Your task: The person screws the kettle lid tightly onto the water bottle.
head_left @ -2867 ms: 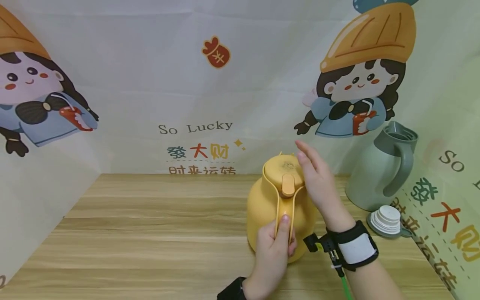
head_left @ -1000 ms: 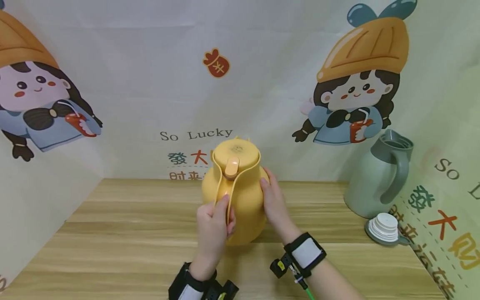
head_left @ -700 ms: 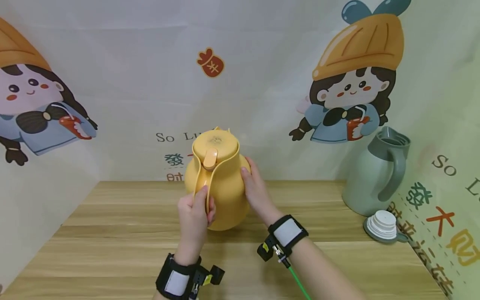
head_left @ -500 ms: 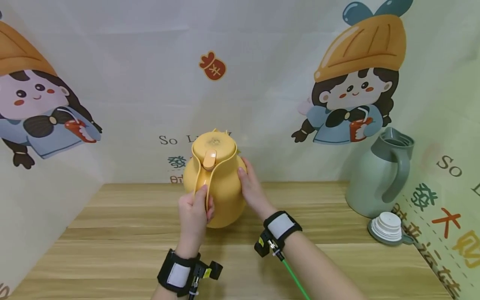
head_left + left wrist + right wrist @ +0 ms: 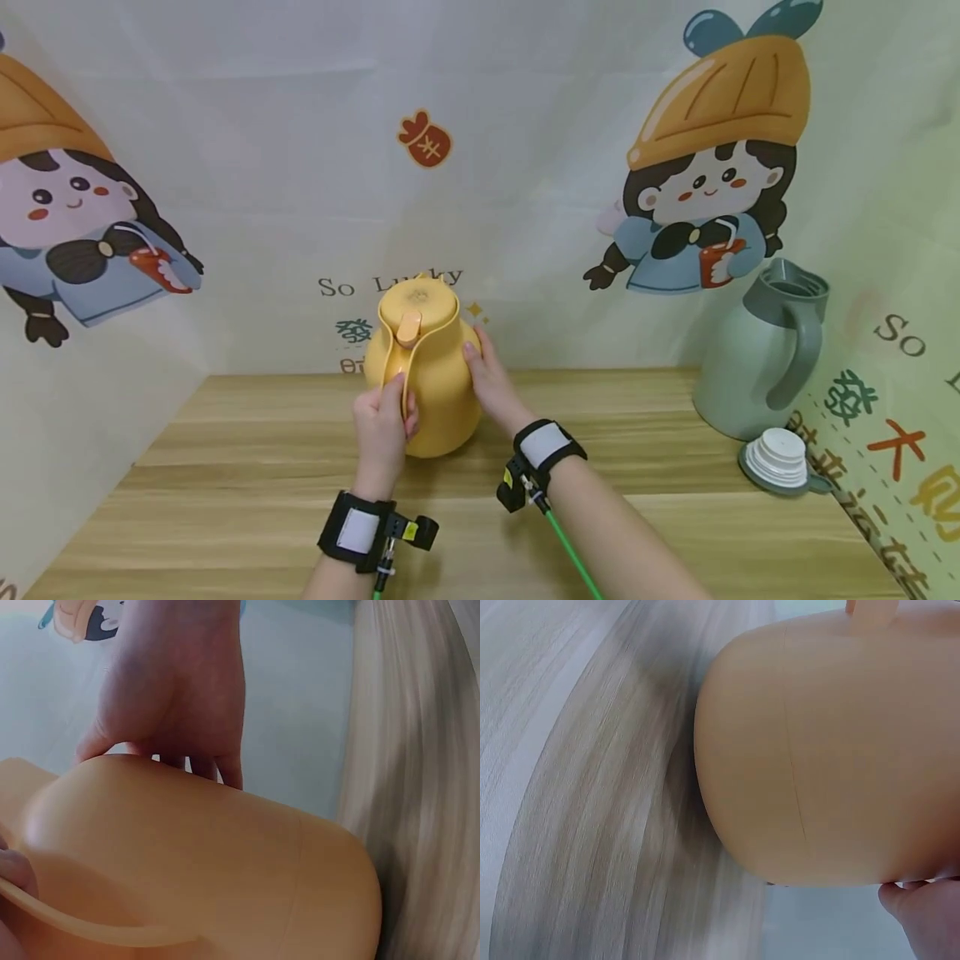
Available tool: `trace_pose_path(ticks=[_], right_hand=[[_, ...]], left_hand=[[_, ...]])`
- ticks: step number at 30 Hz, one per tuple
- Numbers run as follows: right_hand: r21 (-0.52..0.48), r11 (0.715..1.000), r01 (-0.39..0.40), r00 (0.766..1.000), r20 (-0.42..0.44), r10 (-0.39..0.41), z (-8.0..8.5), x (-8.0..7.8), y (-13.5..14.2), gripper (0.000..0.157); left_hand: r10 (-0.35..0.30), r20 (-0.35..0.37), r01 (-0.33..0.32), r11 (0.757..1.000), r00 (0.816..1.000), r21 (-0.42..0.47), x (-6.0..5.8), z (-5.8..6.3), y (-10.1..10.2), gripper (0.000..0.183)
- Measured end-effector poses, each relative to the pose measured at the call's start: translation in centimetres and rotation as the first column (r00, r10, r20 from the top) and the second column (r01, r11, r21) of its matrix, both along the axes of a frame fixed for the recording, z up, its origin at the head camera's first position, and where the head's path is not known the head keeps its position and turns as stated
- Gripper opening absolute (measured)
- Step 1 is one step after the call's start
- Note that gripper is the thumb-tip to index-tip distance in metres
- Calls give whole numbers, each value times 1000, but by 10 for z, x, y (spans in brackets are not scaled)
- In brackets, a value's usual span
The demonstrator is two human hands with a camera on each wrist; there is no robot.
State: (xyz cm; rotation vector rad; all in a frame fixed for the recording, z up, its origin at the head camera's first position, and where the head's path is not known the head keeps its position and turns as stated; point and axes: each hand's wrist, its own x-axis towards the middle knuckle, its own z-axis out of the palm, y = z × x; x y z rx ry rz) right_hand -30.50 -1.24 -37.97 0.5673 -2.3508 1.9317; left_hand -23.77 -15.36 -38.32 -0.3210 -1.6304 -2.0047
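A yellow thermos jug (image 5: 442,400) is upright near the back of the table, left of centre, its base close to the wood in both wrist views. My left hand (image 5: 381,429) grips the jug's handle (image 5: 399,358), thumb on top, below the lid's lever (image 5: 408,331). Against the right side of the body, my right hand (image 5: 495,390) holds the jug with the thumb in front and the fingers reaching behind. From the left wrist, the right hand (image 5: 180,697) shows fingertips partly hidden past the jug's curve. The lid (image 5: 418,300) sits on top.
At the back right stands a green jug (image 5: 738,371) with a grey spout, its mouth uncovered. Before it lies a white threaded stopper (image 5: 780,454) on a grey lid. A printed cloth (image 5: 510,208) walls the wooden table (image 5: 247,500) at the back and sides.
The yellow jug has moved left across the table with both hands. My right hand has gone from beside the lid down to the body's side; the left has kept the handle.
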Motion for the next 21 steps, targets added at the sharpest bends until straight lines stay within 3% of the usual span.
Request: trace_pose_path(ticks=[1, 4, 13, 21], right_hand=[[0, 1000, 1, 1000, -1, -1, -1, -1, 0, 55], [12, 1000, 5, 1000, 5, -5, -1, -3, 0, 55], [51, 999, 4, 1000, 16, -4, 1, -7, -1, 56], [88, 996, 17, 996, 83, -24, 8, -8, -2, 56]], left_hand=[[24, 43, -24, 1000, 999, -9, 8, 9, 3, 49], [12, 82, -13, 1000, 997, 14, 5, 5, 1, 49], [29, 117, -25, 999, 993, -36, -2, 9, -1, 51], [-16, 140, 14, 1000, 990, 14, -9, 12, -1, 49]])
